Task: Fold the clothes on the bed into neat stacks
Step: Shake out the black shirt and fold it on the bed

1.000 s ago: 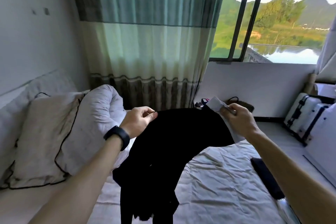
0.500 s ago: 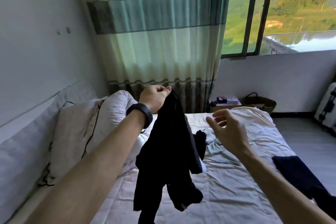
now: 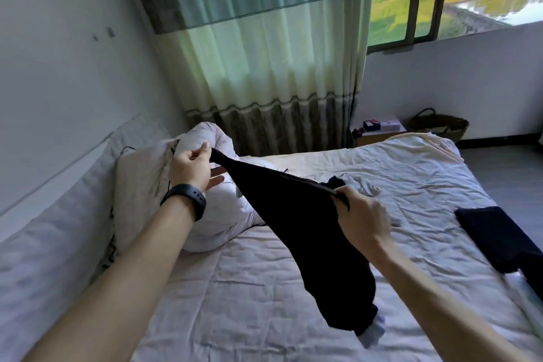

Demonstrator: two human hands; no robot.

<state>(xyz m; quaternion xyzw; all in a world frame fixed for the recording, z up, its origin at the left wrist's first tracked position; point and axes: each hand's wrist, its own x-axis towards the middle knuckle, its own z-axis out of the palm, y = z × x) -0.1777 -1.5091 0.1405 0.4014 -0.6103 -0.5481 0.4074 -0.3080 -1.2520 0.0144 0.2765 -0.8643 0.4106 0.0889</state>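
Observation:
A black garment [image 3: 296, 214] hangs in the air above the bed [image 3: 235, 288], stretched along its top edge between my two hands. My left hand [image 3: 192, 166], with a black band on its wrist, pinches one corner of it near the pillows. My right hand [image 3: 363, 220] grips the other end of that edge, lower and nearer to me. The rest of the garment droops to a bunched bottom with a pale patch, just above the sheet. A second dark garment [image 3: 502, 235] lies flat at the bed's right edge.
Pale pillows [image 3: 147, 173] are piled at the head of the bed on the left, against the wall. Beyond the bed are a striped curtain [image 3: 264, 53], a small side table [image 3: 379, 131] and a woven basket [image 3: 437, 125] on the floor.
My right hand, empty half a second ago, has taken hold of the black garment's edge. The garment, which hung bunched from my left hand, is now pulled out between both hands.

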